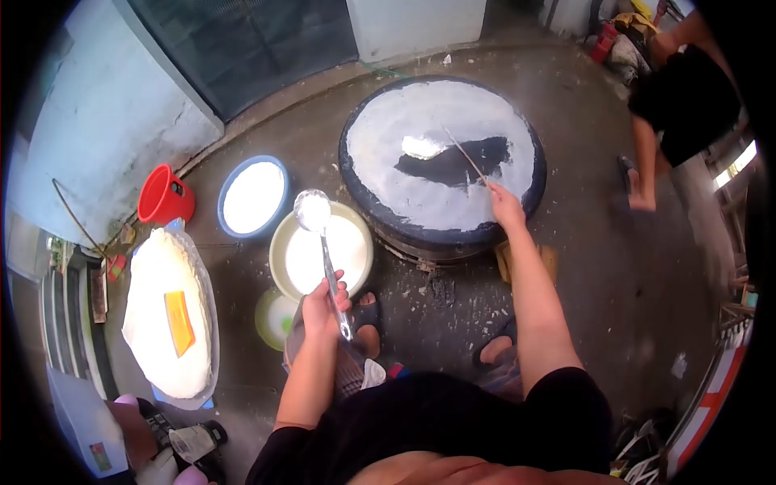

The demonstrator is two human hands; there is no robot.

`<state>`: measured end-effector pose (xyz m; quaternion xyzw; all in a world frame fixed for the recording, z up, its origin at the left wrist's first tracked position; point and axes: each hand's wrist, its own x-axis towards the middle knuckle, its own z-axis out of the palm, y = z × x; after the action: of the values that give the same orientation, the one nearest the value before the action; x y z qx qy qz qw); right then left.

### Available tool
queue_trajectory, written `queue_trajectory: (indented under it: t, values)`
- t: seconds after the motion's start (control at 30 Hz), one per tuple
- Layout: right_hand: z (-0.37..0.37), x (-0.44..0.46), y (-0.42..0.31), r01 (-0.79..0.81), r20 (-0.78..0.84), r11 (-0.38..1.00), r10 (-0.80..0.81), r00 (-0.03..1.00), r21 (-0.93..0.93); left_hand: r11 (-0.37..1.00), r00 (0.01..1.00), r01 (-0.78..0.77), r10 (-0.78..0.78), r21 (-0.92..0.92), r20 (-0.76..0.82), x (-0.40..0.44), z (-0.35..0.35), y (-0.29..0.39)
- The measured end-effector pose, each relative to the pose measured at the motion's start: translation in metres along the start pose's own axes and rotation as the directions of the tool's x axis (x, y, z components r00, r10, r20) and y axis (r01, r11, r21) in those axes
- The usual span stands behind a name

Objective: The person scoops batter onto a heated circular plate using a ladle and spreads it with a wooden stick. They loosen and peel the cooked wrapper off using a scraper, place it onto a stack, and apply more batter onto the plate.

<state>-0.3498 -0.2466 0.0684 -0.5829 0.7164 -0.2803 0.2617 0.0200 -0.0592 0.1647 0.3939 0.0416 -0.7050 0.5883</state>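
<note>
The left hand (323,309) is closed around the handle of a metal ladle (313,212), whose bowl, smeared with white, points away from the wearer over the far left part of a pale green basin (276,263). White liquid (323,255) fills much of the basin, which sits on the wet floor (614,299) near the wearer's sandaled feet. The right hand (507,206) grips one end of a thin stick (469,158) and reaches over the near right part of a large, round, dark griddle (352,190). A white layer (436,101) covers most of the griddle's top, leaving the dark rim showing and a bare dark patch near the middle. The stick slants across that patch, its far end over the white layer; whether it touches the surface cannot be told. A bright white lump (422,146) lies at the patch's left edge, to the left of the stick. Left of the griddle, a blue-rimmed tub (221,200) with white contents stands just beside the basin, and a red bucket (164,200) stands further left. A smaller green bowl (264,327) is partly hidden by the basin. Nearer the wearer on the left is a broad white pile (153,299) with an orange item (179,325) on top. At the upper right, a person in black (687,105) is bent low, one arm reaching down toward a sandaled foot.
</note>
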Motion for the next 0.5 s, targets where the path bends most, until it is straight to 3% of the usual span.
queue_trajectory:
  t: [0.03,0.07,0.13,0.17,0.23,0.3,0.37,0.43,0.5]
  values:
    - [0.018,0.012,0.022,0.134,-0.113,0.988,-0.125,0.986,0.073,1.000,1.000,-0.007,0.007,0.017,0.027,0.001,-0.001,0.000]
    - [0.021,0.012,0.016,0.131,-0.111,0.989,-0.123,0.986,0.074,1.000,1.000,-0.006,0.006,0.018,0.025,0.000,0.000,0.001]
    - [0.023,0.007,-0.013,0.329,0.054,0.943,-0.331,0.942,0.051,0.999,0.999,0.037,-0.037,-0.030,0.024,-0.002,0.003,0.002]
    - [0.009,0.002,-0.025,0.329,0.058,0.943,-0.331,0.942,0.053,0.999,0.999,0.036,-0.035,-0.031,0.020,-0.003,0.002,0.003]
    - [-0.042,-0.018,-0.064,0.205,0.275,0.969,-0.162,0.948,-0.138,0.999,0.999,0.034,-0.033,-0.014,0.032,-0.003,-0.001,0.003]
    - [-0.075,-0.031,-0.077,0.210,0.271,0.953,-0.148,0.951,-0.217,1.000,1.000,0.020,-0.021,0.005,0.017,-0.002,-0.001,0.003]
    - [-0.092,-0.052,-0.083,0.128,0.110,0.922,-0.094,0.989,-0.365,1.000,1.000,0.011,-0.011,0.025,0.001,-0.003,-0.001,0.002]
    - [-0.055,-0.066,-0.068,0.142,-0.192,0.866,-0.262,0.946,-0.480,1.000,1.000,-0.001,0.000,0.028,0.015,-0.005,-0.001,0.002]
    - [-0.014,-0.085,-0.067,0.261,-0.281,0.850,-0.417,0.864,-0.457,0.999,1.000,0.015,-0.015,0.032,0.027,-0.005,0.001,0.004]
